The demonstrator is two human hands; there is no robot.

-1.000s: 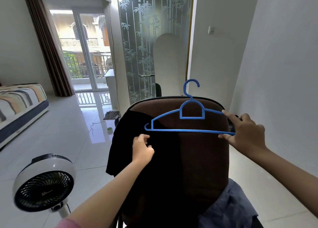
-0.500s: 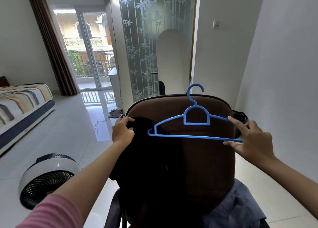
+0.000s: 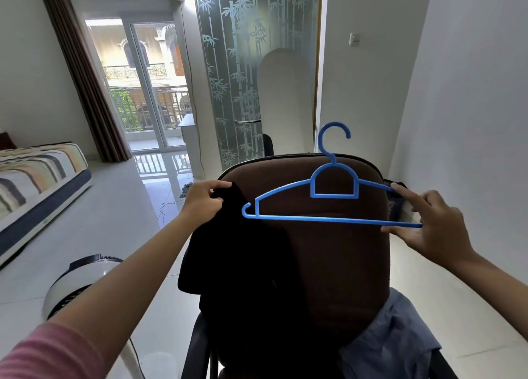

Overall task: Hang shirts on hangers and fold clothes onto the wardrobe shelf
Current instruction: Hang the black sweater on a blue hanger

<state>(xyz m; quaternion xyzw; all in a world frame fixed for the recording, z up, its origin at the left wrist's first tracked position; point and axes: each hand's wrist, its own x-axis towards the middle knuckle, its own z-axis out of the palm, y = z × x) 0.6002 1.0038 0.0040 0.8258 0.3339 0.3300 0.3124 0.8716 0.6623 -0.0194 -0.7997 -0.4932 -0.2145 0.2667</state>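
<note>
The left hand (image 3: 203, 200) grips the top edge of a black shirt (image 3: 237, 264) that hangs down the left side of the brown chair back (image 3: 337, 264). The right hand (image 3: 428, 224) pinches the right end of a blue hanger (image 3: 328, 204), held upright in front of the top of the chair back, hook up. A grey-blue garment (image 3: 388, 341) lies bunched at the chair's lower right. To the chair's left a white fan (image 3: 77, 287) stands on the floor, with a striped mattress (image 3: 37, 172) farther left.

White walls (image 3: 471, 78), glossy tiled floor (image 3: 120, 221)
</note>
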